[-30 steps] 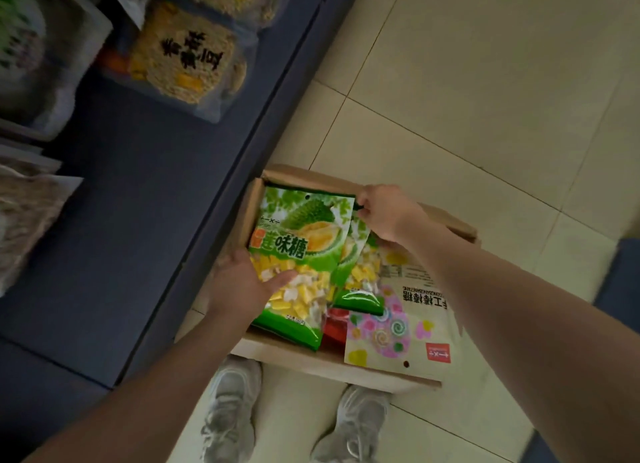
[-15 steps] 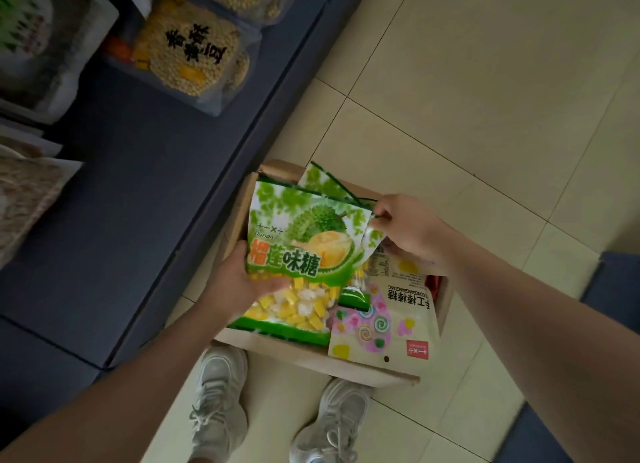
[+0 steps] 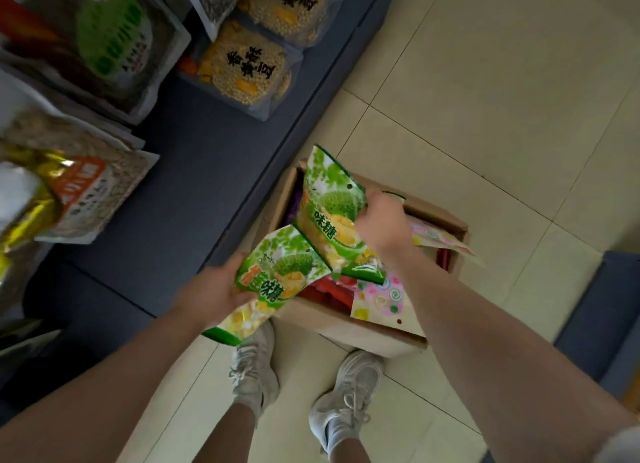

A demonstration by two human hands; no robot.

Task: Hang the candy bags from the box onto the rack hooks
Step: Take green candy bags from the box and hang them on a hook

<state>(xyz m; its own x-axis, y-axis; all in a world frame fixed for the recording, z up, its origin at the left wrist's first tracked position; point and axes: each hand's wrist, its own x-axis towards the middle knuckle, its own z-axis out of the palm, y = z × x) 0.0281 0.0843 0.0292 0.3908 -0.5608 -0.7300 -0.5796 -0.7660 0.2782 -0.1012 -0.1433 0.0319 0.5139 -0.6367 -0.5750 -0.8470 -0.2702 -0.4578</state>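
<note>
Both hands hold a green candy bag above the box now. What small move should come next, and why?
Probably lift both bags up toward the rack. The left hand grips one green bag, the right hand another green bag, both already clear of the box; neither hangs on a hook yet.

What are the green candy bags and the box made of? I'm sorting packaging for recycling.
Green candy bags: likely glossy printed plastic film; they crinkle and shine, with a clear lower window showing the sweets. Box: plain brown corrugated cardboard, by its matte tan walls and folded flaps.
</note>
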